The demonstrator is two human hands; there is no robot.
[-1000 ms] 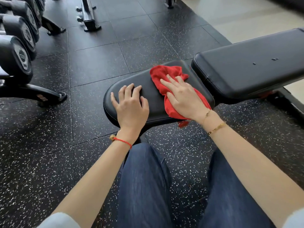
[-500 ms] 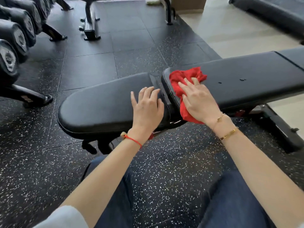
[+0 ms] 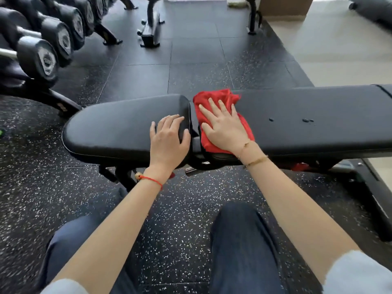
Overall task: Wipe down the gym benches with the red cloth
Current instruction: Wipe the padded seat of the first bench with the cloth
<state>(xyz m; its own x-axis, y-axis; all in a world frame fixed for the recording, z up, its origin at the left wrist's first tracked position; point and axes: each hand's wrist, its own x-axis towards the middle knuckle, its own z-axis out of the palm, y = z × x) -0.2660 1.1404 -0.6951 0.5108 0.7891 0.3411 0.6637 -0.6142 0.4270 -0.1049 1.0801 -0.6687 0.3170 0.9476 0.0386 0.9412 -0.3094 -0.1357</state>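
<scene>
Seemingly early on, the right hand (image 3: 226,129), fingers spread flat, presses the red cloth (image 3: 214,98) onto the near-left end of the long back pad (image 3: 318,115), at the centre of the frame beside the gap to the seat pad (image 3: 118,126). The left hand (image 3: 168,137) rests open on the seat pad's right end. Droplets (image 3: 306,120) sit right of centre on the back pad, so most of it looks unwiped. Dumbbells (image 3: 45,60) fill the upper left; nothing blocks the sweep rightward.
</scene>
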